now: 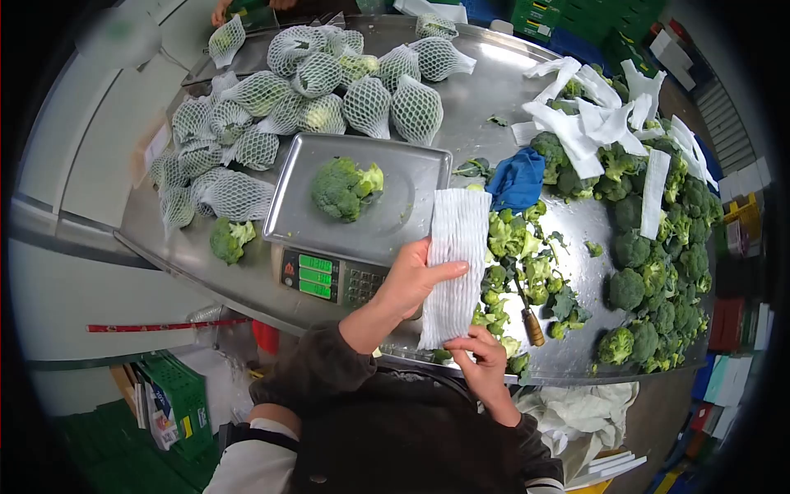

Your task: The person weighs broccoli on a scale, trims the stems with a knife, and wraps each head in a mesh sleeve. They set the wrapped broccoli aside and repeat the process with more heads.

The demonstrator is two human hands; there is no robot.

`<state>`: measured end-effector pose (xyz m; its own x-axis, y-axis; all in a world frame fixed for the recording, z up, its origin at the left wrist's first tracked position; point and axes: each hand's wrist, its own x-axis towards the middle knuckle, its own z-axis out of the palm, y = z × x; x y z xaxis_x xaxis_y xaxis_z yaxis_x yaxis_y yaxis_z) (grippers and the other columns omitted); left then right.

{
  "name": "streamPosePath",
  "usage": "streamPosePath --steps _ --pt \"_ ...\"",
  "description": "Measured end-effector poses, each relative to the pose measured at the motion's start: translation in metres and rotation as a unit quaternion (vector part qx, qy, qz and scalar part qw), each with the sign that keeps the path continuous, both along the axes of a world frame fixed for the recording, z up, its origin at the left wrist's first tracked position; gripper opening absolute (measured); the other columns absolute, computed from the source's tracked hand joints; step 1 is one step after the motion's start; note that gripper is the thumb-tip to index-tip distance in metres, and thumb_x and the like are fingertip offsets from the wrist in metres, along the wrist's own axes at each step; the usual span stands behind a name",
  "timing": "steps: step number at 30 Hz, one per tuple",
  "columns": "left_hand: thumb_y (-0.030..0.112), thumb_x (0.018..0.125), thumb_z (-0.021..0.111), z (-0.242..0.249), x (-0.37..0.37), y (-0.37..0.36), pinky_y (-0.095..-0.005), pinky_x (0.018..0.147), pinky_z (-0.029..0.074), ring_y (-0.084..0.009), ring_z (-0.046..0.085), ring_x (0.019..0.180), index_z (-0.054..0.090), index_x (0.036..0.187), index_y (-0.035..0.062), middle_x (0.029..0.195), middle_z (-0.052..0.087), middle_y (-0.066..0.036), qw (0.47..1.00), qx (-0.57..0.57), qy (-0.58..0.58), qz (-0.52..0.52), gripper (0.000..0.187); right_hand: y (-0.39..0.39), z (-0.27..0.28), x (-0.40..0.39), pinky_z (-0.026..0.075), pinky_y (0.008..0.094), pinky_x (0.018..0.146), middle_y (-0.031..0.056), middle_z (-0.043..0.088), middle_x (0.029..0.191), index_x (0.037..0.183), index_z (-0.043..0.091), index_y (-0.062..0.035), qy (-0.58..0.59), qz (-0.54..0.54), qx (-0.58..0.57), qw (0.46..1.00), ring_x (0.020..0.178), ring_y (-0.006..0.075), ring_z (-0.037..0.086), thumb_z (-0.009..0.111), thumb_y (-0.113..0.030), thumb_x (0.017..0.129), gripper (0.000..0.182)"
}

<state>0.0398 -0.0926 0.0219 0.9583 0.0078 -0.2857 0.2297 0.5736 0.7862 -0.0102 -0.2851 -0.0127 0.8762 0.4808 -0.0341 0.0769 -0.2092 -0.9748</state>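
Observation:
A flat white foam net sleeve (pixel 457 239) hangs between my hands over the right edge of the scale. My left hand (pixel 418 280) grips its left side, with the thumb lying across the front. At the lower end, my right hand (pixel 480 360) pinches the sleeve's bottom edge. One bare broccoli head (pixel 336 189) lies on the metal pan of the weighing scale (pixel 403 165), whose display glows green. Another broccoli head (pixel 228 240) rests left of the scale. A wooden-handled tool (pixel 533 326) lies among cut broccoli pieces (pixel 510 239) to the right of my hands.
Several netted broccoli heads (pixel 319 74) crowd the table's far left. Bare broccoli (pixel 650 272) is heaped at the right, with white foam sleeves (pixel 592 123) on top. A blue cloth (pixel 517 179) sits behind the cuttings. Another person's hand (pixel 220 11) shows at the top left.

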Motion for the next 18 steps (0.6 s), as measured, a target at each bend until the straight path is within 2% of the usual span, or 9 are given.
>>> streamPosePath --steps 5,6,7,9,11,13,14,16,18 --pt "0.003 0.078 0.063 -0.006 -0.021 -0.002 -0.0259 0.073 0.048 -0.0087 0.059 0.082 0.059 0.103 -0.0016 0.092 0.064 -0.005 0.996 0.080 -0.008 -0.032 0.025 -0.008 0.004 0.009 0.043 0.0329 0.085 0.0117 0.061 0.100 0.083 0.068 -0.0067 -0.020 0.092 -0.039 0.995 0.097 0.0246 0.057 0.065 -0.004 0.069 0.014" --pt "0.003 0.078 0.064 -0.005 -0.024 -0.002 -0.0260 0.073 0.048 -0.0082 0.058 0.082 0.060 0.102 -0.0014 0.091 0.065 -0.005 0.992 0.117 -0.007 -0.045 0.025 -0.008 0.004 0.015 0.042 0.0346 0.087 0.0123 0.059 0.105 0.083 0.068 -0.0075 -0.058 0.065 -0.004 0.996 0.098 0.0251 0.057 0.065 -0.008 0.069 0.015" --pt "0.003 0.078 0.064 -0.006 -0.027 -0.003 -0.0260 0.073 0.048 -0.0082 0.058 0.082 0.060 0.102 -0.0014 0.091 0.065 -0.005 0.992 0.117 -0.008 -0.046 0.025 -0.015 0.001 0.022 0.041 0.0348 0.089 0.0133 0.056 0.112 0.096 0.064 -0.0044 -0.045 0.052 0.022 0.997 0.101 0.0246 0.055 0.063 -0.008 0.070 0.026" --pt "0.004 0.077 0.065 -0.011 -0.033 -0.006 -0.0260 0.076 0.047 -0.0076 0.058 0.084 0.060 0.104 -0.0014 0.094 0.064 -0.004 0.971 0.215 -0.047 -0.091 0.028 -0.009 0.017 0.030 0.041 0.0336 0.090 0.0138 0.053 0.116 0.110 0.056 -0.0003 0.108 -0.102 0.172 0.974 0.104 0.0225 0.053 0.061 -0.007 0.071 0.040" --pt "0.005 0.077 0.064 -0.018 -0.037 -0.009 -0.0260 0.077 0.046 -0.0070 0.056 0.085 0.059 0.107 -0.0005 0.094 0.064 -0.003 0.953 0.268 -0.072 -0.124 0.031 0.003 0.034 0.039 0.042 0.0339 0.090 0.0152 0.050 0.119 0.117 0.049 0.0025 0.009 -0.156 0.196 0.968 0.106 0.0229 0.052 0.060 -0.005 0.072 0.047" --pt "0.008 0.076 0.064 -0.017 -0.040 -0.012 -0.0265 0.077 0.046 -0.0084 0.057 0.087 0.059 0.108 -0.0003 0.094 0.065 -0.004 0.928 0.307 -0.078 -0.197 0.033 0.019 0.047 0.042 0.043 0.0341 0.088 0.0136 0.054 0.116 0.117 0.051 -0.0011 -0.041 -0.180 0.165 0.969 0.102 0.0219 0.054 0.064 -0.007 0.073 0.046" --pt "0.014 0.071 0.062 -0.013 -0.041 -0.011 -0.0325 0.073 0.047 -0.0196 0.062 0.079 0.059 0.102 -0.0013 0.085 0.064 -0.013 0.890 0.393 -0.143 -0.182 0.034 0.018 0.048 0.043 0.043 0.0336 0.087 0.0123 0.056 0.112 0.117 0.051 -0.0019 -0.064 -0.098 0.089 0.989 0.100 0.0210 0.055 0.066 -0.008 0.073 0.047" --pt "0.015 0.070 0.062 -0.004 -0.045 0.001 -0.0327 0.070 0.047 -0.0202 0.062 0.078 0.058 0.099 -0.0016 0.084 0.064 -0.013 0.902 0.371 -0.077 -0.206 0.034 0.013 0.050 0.042 0.044 0.0300 0.084 0.0087 0.060 0.103 0.116 0.052 -0.0035 -0.071 -0.027 -0.003 0.997 0.096 0.0173 0.057 0.071 -0.010 0.073 0.047" --pt "0.008 0.068 0.062 -0.021 -0.049 0.041 -0.0295 0.066 0.050 -0.0137 0.062 0.071 0.062 0.098 0.0009 0.081 0.065 -0.005 0.912 0.377 -0.044 -0.153 0.031 -0.001 0.036 0.041 0.046 0.0268 0.078 0.0072 0.062 0.097 0.111 0.055 -0.0022 -0.056 -0.115 0.012 0.992 0.087 0.0145 0.060 0.066 -0.007 0.077 0.037"
